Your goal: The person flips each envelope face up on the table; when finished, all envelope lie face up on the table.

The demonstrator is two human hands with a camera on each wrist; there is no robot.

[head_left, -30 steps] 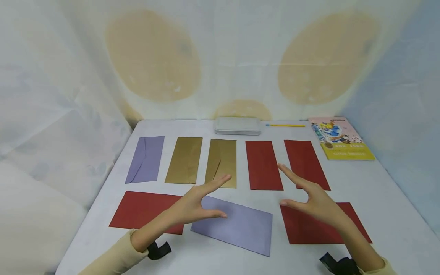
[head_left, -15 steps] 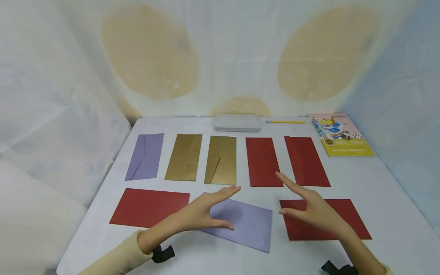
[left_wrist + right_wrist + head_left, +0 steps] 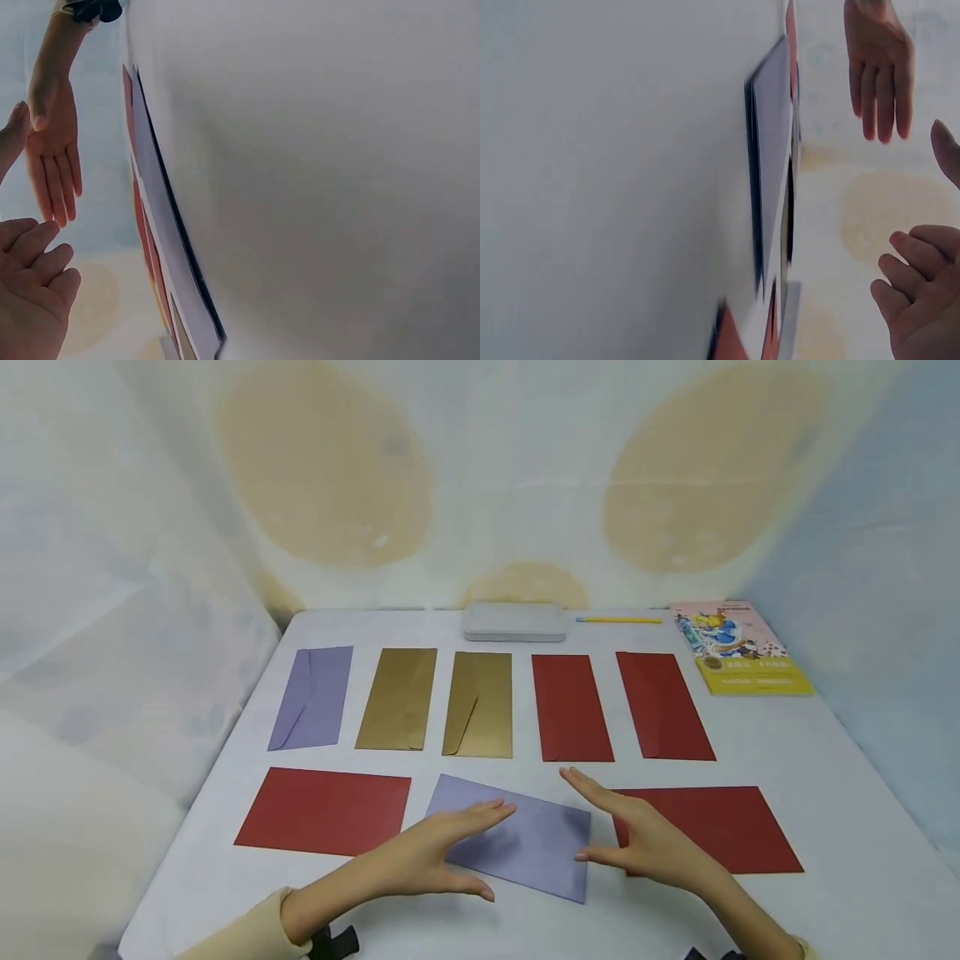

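Note:
Both hands hover above the table, palms facing each other, with nothing held. My left hand is over the left part of a lilac envelope that lies slightly askew at the front middle. The right hand is above that envelope's right end and the left end of a red envelope. Thumbs stand apart from straight or lightly bent fingers in the head view. In the left wrist view the lilac envelope shows edge-on, and the right wrist view shows its thick edge too.
Another red envelope lies at front left. Behind is a row: a lilac envelope, two gold envelopes and two red envelopes. At the back are a grey flat case, a yellow pencil and a picture book.
The right hand has moved left and down, toward the lilac envelope. My left hand first shifted right and down, then slightly down and left. The envelopes keep their places.

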